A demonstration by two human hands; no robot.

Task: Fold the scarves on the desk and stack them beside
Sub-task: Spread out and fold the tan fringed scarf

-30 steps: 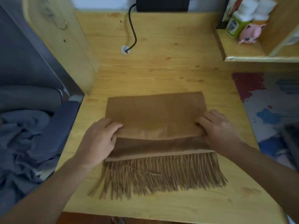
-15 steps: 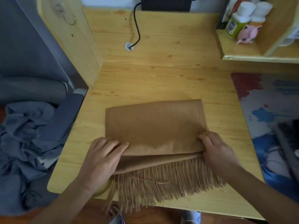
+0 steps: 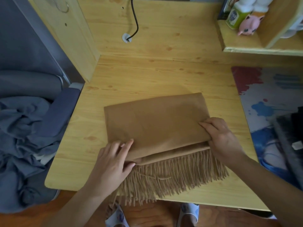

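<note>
A tan scarf (image 3: 155, 122) lies folded into a rectangle on the wooden desk (image 3: 147, 76), its fringe (image 3: 172, 177) spilling over the near edge. My left hand (image 3: 113, 163) grips the folded layers at the near left corner, fingers on top and thumb tucked under the upper fold. My right hand (image 3: 219, 138) grips the near right corner the same way, fingers curled over the top layer.
A blue-grey chair with crumpled blue cloth (image 3: 27, 136) stands left of the desk. A patterned mat (image 3: 268, 102) covers the desk's right side, with a dark object (image 3: 291, 136) on it. A shelf (image 3: 262, 48) with bottles and a pink toy (image 3: 249, 25) sits at the back right. A black cable (image 3: 135, 18) runs into a desk hole.
The view has shifted toward the near edge. Both hands have drawn the folded scarf nearer, so more fringe hangs off the desk, and the scarf has turned slightly.
</note>
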